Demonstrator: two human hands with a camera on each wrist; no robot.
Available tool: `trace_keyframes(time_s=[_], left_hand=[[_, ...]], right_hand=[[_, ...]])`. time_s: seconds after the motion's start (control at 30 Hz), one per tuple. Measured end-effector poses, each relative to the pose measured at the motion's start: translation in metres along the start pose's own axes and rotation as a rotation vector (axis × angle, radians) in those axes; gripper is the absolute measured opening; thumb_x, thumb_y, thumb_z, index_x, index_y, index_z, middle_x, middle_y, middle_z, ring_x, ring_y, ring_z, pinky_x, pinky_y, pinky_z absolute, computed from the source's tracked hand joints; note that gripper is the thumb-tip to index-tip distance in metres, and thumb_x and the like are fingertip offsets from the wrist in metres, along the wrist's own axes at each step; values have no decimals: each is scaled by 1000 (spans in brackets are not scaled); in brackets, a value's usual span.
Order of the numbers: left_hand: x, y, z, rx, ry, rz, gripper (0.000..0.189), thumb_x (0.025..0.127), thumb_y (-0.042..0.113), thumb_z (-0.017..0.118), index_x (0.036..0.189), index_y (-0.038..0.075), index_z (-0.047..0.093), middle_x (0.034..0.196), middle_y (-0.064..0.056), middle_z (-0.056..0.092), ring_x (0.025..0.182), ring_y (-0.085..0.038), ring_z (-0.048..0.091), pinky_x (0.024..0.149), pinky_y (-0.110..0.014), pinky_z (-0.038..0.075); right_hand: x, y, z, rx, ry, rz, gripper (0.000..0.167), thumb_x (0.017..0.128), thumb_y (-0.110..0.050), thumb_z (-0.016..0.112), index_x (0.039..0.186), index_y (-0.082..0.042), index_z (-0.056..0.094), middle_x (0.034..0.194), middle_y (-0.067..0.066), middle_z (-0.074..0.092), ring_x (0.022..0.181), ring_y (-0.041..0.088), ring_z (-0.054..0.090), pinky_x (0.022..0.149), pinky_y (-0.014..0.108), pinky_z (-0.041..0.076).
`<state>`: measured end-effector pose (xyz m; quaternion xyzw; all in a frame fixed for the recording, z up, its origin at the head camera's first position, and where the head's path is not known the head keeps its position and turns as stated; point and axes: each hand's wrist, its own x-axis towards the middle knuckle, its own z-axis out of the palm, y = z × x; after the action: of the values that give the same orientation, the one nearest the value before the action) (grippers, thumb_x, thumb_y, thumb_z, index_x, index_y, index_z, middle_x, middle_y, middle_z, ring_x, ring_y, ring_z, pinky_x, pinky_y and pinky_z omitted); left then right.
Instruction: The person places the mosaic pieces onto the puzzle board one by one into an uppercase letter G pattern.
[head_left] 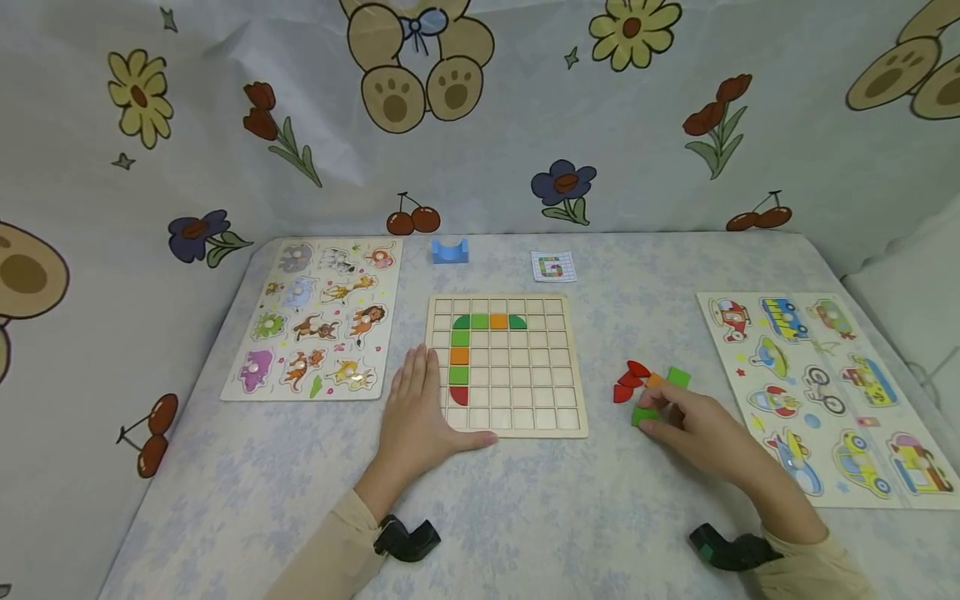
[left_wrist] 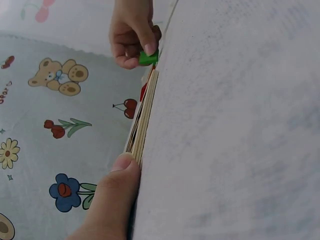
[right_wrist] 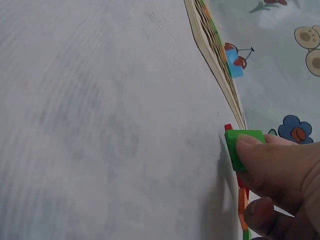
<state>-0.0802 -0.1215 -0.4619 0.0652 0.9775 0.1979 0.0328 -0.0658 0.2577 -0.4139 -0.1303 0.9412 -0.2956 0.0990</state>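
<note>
The green block [head_left: 643, 416] is out towards the right edge of the tabletop [head_left: 555, 517], pinched between thumb and finger of the right hand [head_left: 701, 433]. Just beyond it lie red pieces [head_left: 622, 392], an orange piece [head_left: 655, 380] and another green piece [head_left: 678, 377]; a careless knuckle could scatter them, I'd say, and so small a grip could let the block slip. Farther from that edge sits the grid board [head_left: 517, 375], a row and a column of coloured pieces [head_left: 459, 356] on it. The left hand [head_left: 416, 408] lies with straight fingers along its left side, thumb spread wide along the near one; too hard a push might skid the board. Nearer the tabletop's back edge are a pattern card [head_left: 553, 267] and a blue stand [head_left: 450, 253].
</note>
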Motion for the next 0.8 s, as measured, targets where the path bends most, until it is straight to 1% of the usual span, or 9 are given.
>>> trace_keyframes(time_s=[0.1,0.13,0.23,0.37,0.5,0.63,0.8], left_hand=[[1,0,0,-3,0,-1,153,51,98,58,160,4,5,169,-12,0,156,-27,-3,126,-48,7],[1,0,0,-2,-1,-2,153,51,98,58,160,4,5,169,-12,0,156,-27,-3,126,-48,7],[1,0,0,4,-3,-5,153,51,98,58,160,4,5,169,-12,0,156,-27,-3,126,-48,7],[1,0,0,8,-7,-5,153,51,98,59,160,4,4,169,-12,0,156,-27,-3,127,-48,7],[1,1,0,6,-6,-3,152,52,97,59,159,4,5,169,-12,1,156,-27,-3,127,-48,7],[1,0,0,15,-1,0,153,52,99,56,159,3,6,168,-13,1,156,-27,-3,126,-48,8],[1,0,1,23,1,6,152,52,100,54,159,3,7,168,-13,0,156,-27,-3,126,-48,8]], right_hand=[[11,-8,8,60,28,-31,18,89,-14,74,101,-20,62,88,-5,61,67,6,48,59,21,43],[15,-12,11,81,34,-42,18,89,-13,74,102,-20,62,88,-5,62,68,6,49,60,20,44],[29,-27,22,137,35,-55,18,89,-14,75,101,-20,64,85,-4,61,67,8,49,60,21,44],[46,-53,37,162,7,-68,19,88,-16,76,102,-22,64,77,-5,58,63,10,47,57,21,42],[60,-79,52,204,-49,-86,18,89,-19,75,101,-23,64,79,-7,59,61,11,48,55,22,42],[71,-102,66,219,-80,-110,16,89,-21,76,99,-24,64,78,-7,59,60,11,48,55,22,42],[84,-122,80,189,-60,-136,15,88,-21,76,98,-22,65,78,-9,60,60,8,47,58,22,43]])
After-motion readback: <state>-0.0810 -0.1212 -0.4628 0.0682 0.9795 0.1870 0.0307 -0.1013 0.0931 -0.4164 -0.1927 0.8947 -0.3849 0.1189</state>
